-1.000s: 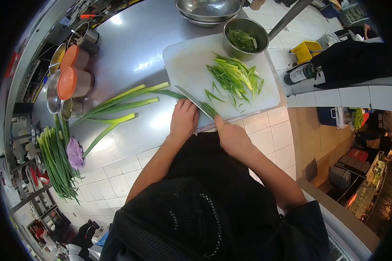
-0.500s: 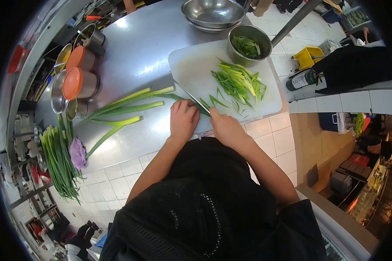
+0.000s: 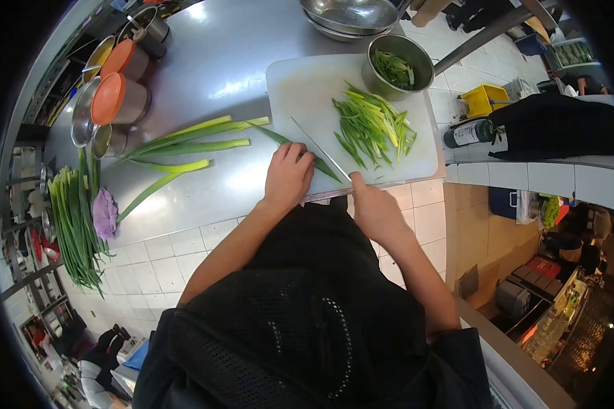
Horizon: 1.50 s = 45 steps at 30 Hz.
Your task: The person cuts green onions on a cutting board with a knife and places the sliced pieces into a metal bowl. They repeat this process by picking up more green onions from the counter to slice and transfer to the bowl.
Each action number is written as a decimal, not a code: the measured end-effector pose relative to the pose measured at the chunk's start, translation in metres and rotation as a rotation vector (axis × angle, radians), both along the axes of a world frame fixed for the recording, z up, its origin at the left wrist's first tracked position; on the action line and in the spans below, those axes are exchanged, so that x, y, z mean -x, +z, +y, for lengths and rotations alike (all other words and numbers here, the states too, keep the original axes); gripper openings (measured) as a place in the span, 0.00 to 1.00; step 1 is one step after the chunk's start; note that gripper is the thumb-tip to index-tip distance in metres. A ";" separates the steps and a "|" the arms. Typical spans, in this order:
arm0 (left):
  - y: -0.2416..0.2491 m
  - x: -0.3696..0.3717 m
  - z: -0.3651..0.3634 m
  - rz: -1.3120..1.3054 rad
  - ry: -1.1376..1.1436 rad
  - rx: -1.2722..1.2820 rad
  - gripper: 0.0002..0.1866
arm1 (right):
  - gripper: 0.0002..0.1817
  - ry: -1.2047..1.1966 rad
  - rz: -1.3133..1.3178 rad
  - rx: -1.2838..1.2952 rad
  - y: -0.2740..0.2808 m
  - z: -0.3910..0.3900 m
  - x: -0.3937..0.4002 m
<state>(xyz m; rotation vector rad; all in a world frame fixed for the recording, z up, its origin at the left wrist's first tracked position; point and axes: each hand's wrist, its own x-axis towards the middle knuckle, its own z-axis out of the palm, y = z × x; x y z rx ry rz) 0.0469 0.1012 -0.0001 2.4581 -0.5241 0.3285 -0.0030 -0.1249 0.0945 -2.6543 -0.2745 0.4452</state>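
My right hand (image 3: 381, 208) is wrapped round the handle of a knife (image 3: 324, 152), whose blade points up and left across the white cutting board (image 3: 300, 82). With curled fingers my left hand (image 3: 288, 176) presses a green onion leaf (image 3: 327, 170) onto the board's left front part. The leaf's cut end sticks out to the right, beside the blade but apart from it. Right of the knife lies a pile of sliced green onion (image 3: 375, 126). At the board's back right corner stands a metal pot (image 3: 383, 85) with more slices in it.
More green onion stalks (image 3: 191, 146) lie left of the board on the steel table (image 3: 215, 68). A purple cloth (image 3: 105, 213) and a large bunch of green onions (image 3: 75, 228) rest at the left edge. Orange-lidded containers (image 3: 109, 99) stand behind them; metal bowls (image 3: 351, 17) sit at the back.
The knife has moved right, away from my left hand, and the slices that lay loose by the blade are now against the pile. My left hand stays on the leaf. The view has shifted slightly.
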 end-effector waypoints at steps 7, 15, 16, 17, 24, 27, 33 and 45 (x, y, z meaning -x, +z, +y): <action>-0.001 -0.001 0.006 -0.032 -0.022 0.010 0.11 | 0.18 0.128 0.099 0.119 0.051 0.021 0.027; -0.002 -0.004 0.014 -0.055 -0.059 0.028 0.12 | 0.17 0.129 -0.103 0.034 0.000 0.038 -0.012; -0.002 -0.004 0.016 -0.053 -0.065 0.042 0.12 | 0.17 0.170 -0.077 0.070 0.029 0.043 -0.009; -0.002 -0.003 0.017 -0.046 -0.071 0.059 0.13 | 0.17 0.212 -0.046 0.108 0.045 0.046 -0.003; -0.007 0.000 0.022 -0.041 -0.063 0.084 0.15 | 0.17 0.146 -0.097 0.038 -0.028 0.054 -0.013; 0.002 -0.004 0.024 -0.118 0.019 0.039 0.15 | 0.15 0.090 -0.038 -0.011 -0.028 0.047 -0.028; 0.000 -0.004 0.020 -0.033 0.023 0.076 0.12 | 0.14 -0.108 0.038 -0.212 -0.018 -0.021 -0.020; -0.003 0.006 0.006 -0.091 -0.009 0.034 0.12 | 0.25 0.127 0.099 0.162 0.020 0.018 0.043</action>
